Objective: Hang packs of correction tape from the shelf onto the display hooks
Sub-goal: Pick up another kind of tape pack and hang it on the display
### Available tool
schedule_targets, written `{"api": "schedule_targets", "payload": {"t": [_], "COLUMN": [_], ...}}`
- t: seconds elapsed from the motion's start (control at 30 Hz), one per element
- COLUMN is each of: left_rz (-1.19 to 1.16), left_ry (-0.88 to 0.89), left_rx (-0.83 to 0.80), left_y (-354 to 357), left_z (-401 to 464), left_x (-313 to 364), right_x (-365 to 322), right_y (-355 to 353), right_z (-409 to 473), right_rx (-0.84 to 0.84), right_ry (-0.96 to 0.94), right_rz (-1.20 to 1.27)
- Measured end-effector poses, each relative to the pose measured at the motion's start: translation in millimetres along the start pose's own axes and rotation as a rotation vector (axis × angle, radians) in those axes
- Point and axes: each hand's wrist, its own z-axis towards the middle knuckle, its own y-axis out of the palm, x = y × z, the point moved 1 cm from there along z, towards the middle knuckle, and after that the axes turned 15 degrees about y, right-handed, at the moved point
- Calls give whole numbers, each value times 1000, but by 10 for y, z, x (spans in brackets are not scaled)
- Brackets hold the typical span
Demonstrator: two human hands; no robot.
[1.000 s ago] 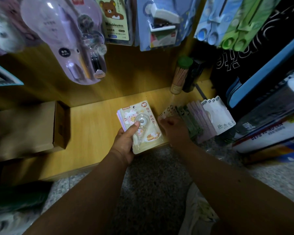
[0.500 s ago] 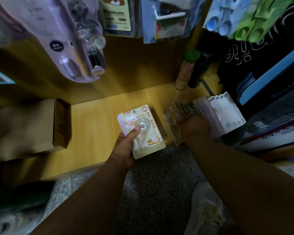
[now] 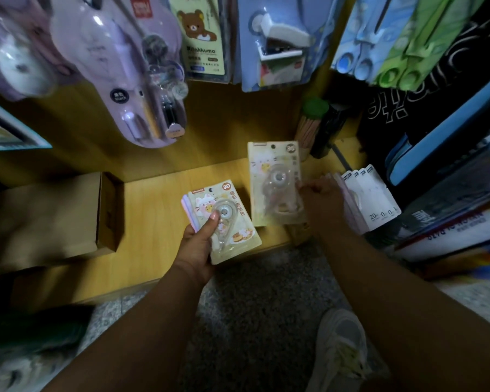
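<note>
Since half a second back: right hand [image 3: 321,203] now lifting one yellow pack [image 3: 275,182] up off the row of packs [image 3: 362,199], pack blurred, standing upright at centre frame.

Head view only. Pinching that lifted pack by its right edge, fingers curled on it. Left hand [image 3: 198,241] gripping a small stack of correction tape packs [image 3: 224,219] just left of centre, thumb pressing on the blister, pastel card edges fanning out behind the top one. Row of remaining packs leaning at right of centre on the wooden shelf [image 3: 153,210], white-backed cards facing out. Cardboard box [image 3: 54,216] sitting at left of the shelf. Hanging along the top of frame: purple blister packs [image 3: 119,66], bear-print card [image 3: 201,35], blue stapler pack [image 3: 277,38], scissors packs [image 3: 385,46]. Shoe [image 3: 343,352] on speckled floor at bottom right.

Progress, judging: still collecting from the shelf. Nothing from this batch visibly hung; target hooks not identifiable. Several packs remaining in the row. Next likely adding the lifted pack to the left-hand stack, then hanging.
</note>
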Motion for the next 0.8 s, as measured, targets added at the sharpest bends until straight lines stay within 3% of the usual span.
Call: {"api": "schedule_targets", "payload": {"t": [0.1,0.23,0.53,0.73,0.8], "left_rz": [12,4,12,74,72], "left_ry": [37,60,23,23,7], "left_rx": [19,-30,-182,-123,-110], "left_y": [105,195,277,299,291], "left_z": [-75,-133,-215,-201,-181], "left_x": [26,17,66,9,-24], "right_x": [-34,1,38,118,171], "right_y": [132,348,354,305,238], "right_z": [-221,-401,-466,-409,-291], "right_rx": [-280,-382,-321,-305,-182], "right_ry": [133,260,189,81,-6], "right_rz": [117,158,71,-11,-165]}}
